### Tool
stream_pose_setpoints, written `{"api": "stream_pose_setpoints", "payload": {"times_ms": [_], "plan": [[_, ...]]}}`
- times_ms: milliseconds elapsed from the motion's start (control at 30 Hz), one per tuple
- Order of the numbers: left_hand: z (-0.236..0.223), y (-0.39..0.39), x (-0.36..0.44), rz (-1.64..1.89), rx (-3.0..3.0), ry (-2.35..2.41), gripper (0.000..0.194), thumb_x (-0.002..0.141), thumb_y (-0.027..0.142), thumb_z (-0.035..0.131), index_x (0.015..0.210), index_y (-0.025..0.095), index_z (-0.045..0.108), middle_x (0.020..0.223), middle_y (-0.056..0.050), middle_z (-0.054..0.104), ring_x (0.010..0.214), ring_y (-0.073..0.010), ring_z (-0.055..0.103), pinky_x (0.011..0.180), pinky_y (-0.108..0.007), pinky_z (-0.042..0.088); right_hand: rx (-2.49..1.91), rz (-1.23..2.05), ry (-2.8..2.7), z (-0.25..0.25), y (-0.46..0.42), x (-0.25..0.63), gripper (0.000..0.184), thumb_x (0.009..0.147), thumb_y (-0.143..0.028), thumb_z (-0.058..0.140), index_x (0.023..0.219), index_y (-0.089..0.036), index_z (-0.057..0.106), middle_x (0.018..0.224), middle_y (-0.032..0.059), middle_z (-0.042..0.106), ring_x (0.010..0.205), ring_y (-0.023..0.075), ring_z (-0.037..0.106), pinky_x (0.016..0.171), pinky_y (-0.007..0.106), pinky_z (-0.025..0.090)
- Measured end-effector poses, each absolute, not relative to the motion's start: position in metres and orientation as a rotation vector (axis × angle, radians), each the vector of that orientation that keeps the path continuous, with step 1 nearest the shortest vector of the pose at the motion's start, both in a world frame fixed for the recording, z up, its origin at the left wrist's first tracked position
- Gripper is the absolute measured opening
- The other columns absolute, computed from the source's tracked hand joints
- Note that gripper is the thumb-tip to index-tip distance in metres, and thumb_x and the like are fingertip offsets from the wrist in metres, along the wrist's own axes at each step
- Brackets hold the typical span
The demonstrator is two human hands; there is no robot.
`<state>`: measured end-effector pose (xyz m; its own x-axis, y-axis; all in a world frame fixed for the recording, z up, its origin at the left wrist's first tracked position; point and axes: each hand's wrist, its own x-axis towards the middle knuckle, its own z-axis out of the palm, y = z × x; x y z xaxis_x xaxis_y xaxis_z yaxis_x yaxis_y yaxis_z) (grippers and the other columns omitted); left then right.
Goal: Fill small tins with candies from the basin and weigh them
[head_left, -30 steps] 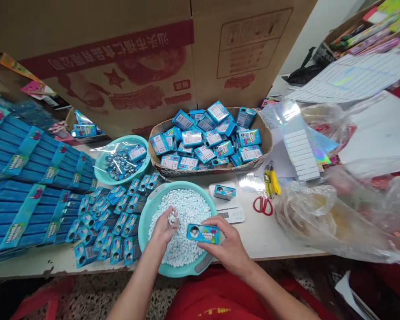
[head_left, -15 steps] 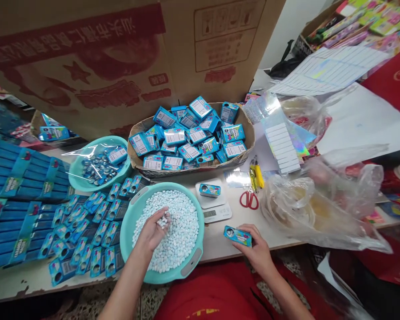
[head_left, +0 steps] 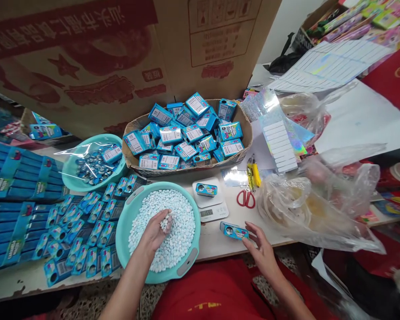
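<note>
My left hand [head_left: 155,231] is cupped inside the teal basin [head_left: 126,218] of small white candies [head_left: 176,222], with some candies in its curled fingers. My right hand [head_left: 262,246] lies on the table just right of a small blue tin [head_left: 234,231]; its fingers are spread and reach toward the tin's end, not gripping it. Another blue tin [head_left: 206,190] sits on a small white scale [head_left: 209,204] behind.
A cardboard tray [head_left: 246,133] holds many blue boxes. A teal bowl [head_left: 70,171] of metal lids and rows of blue tins [head_left: 86,226] lie left. Red scissors [head_left: 246,198], a yellow tool [head_left: 254,174], plastic bags [head_left: 313,209] and a big carton [head_left: 120,53] surround them.
My right hand carried the blue tin from over the basin to the table at the right and let go of it. My left hand stayed in the candies.
</note>
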<state>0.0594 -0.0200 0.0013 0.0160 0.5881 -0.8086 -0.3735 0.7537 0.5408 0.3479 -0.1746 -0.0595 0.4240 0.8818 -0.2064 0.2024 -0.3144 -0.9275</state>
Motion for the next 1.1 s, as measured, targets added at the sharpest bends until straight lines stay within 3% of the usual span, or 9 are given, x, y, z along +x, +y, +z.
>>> {"api": "stream_pose_setpoints", "payload": {"times_ms": [133, 233, 333, 433, 567, 733, 833, 933, 1100], "plan": [[0.001, -0.020, 0.060, 0.746, 0.425, 1.411, 0.024, 0.065, 0.033, 0.069, 0.074, 0.015, 0.057, 0.055, 0.004, 0.049, 0.040, -0.0047, 0.040, 0.037, -0.015, 0.028, -1.877, 0.879, -0.847, -0.054, -0.185, 0.352, 0.039, 0.076, -0.049, 0.061, 0.102, -0.020, 0.061, 0.108, 0.0110, 0.061, 0.095, 0.0248, 0.061, 0.082, 0.040, 0.051], [-0.001, -0.018, 0.057, 0.698, 0.841, 1.505, 0.026, 0.067, 0.042, 0.064, 0.074, 0.017, 0.057, 0.056, 0.003, 0.050, 0.047, -0.0094, 0.045, 0.044, -0.020, 0.035, -1.925, 0.818, -0.889, -0.045, -0.185, 0.354, 0.038, 0.077, -0.049, 0.059, 0.101, -0.019, 0.062, 0.106, 0.0104, 0.062, 0.094, 0.0248, 0.061, 0.082, 0.040, 0.050], [-0.004, -0.014, 0.052, 0.528, 1.359, 1.597, 0.022, 0.068, 0.041, 0.060, 0.076, 0.021, 0.063, 0.075, -0.003, 0.063, 0.076, -0.0202, 0.058, 0.070, -0.032, 0.046, -1.906, 0.725, -0.986, -0.035, -0.170, 0.353, 0.037, 0.077, -0.046, 0.061, 0.103, -0.020, 0.061, 0.106, 0.0097, 0.061, 0.093, 0.0243, 0.060, 0.081, 0.041, 0.051], [-0.006, -0.008, 0.051, 0.483, 1.623, 1.637, 0.025, 0.070, 0.040, 0.058, 0.085, 0.023, 0.066, 0.100, -0.006, 0.065, 0.101, -0.0266, 0.055, 0.091, -0.041, 0.040, -1.816, 0.642, -1.117, -0.033, -0.132, 0.345, 0.041, 0.074, -0.043, 0.065, 0.108, -0.020, 0.058, 0.109, 0.0103, 0.059, 0.098, 0.0249, 0.057, 0.081, 0.041, 0.051], [-0.011, -0.003, 0.063, 0.630, 1.385, 1.653, 0.030, 0.074, 0.044, 0.055, 0.090, 0.020, 0.065, 0.098, -0.007, 0.066, 0.089, -0.0234, 0.060, 0.082, -0.037, 0.045, -1.719, 0.678, -1.244, -0.045, -0.061, 0.327, 0.055, 0.070, -0.043, 0.069, 0.117, -0.020, 0.052, 0.118, 0.0118, 0.057, 0.110, 0.0275, 0.052, 0.090, 0.046, 0.046], [-0.004, -0.003, 0.087, 0.950, 0.887, 1.517, 0.035, 0.067, 0.047, 0.064, 0.084, 0.017, 0.063, 0.083, -0.006, 0.066, 0.078, -0.0195, 0.061, 0.077, -0.032, 0.046, -1.621, 0.745, -1.380, -0.027, -0.013, 0.308, 0.033, 0.071, -0.047, 0.066, 0.091, -0.021, 0.060, 0.090, 0.0051, 0.065, 0.088, 0.0246, 0.060, 0.081, 0.042, 0.047], [0.015, -0.003, 0.096, 1.115, 0.540, 1.364, 0.043, 0.068, 0.053, 0.064, 0.089, 0.016, 0.063, 0.088, -0.008, 0.067, 0.080, -0.0193, 0.063, 0.075, -0.030, 0.046, -1.485, 0.643, -1.592, 0.017, -0.013, 0.295, 0.024, 0.074, -0.038, 0.067, 0.092, -0.023, 0.061, 0.090, 0.0037, 0.063, 0.085, 0.0219, 0.059, 0.078, 0.037, 0.045], [0.030, 0.001, 0.101, 1.214, 0.249, 1.134, 0.050, 0.075, 0.059, 0.054, 0.095, 0.015, 0.064, 0.097, -0.011, 0.067, 0.091, -0.0197, 0.063, 0.079, -0.029, 0.045, -1.340, 0.510, -1.863, 0.051, -0.014, 0.275, 0.023, 0.074, -0.032, 0.068, 0.095, -0.025, 0.062, 0.088, 0.0029, 0.064, 0.085, 0.0222, 0.057, 0.081, 0.039, 0.040], [0.030, 0.006, 0.103, 1.325, -0.138, 0.987, 0.034, 0.078, 0.045, 0.057, 0.075, 0.012, 0.064, 0.078, -0.009, 0.067, 0.078, -0.0191, 0.064, 0.078, -0.030, 0.047, -1.328, 0.462, -2.093, 0.056, -0.011, 0.246, 0.019, 0.074, -0.032, 0.066, 0.092, -0.026, 0.065, 0.078, 0.0011, 0.064, 0.078, 0.0214, 0.055, 0.079, 0.038, 0.035]]}}
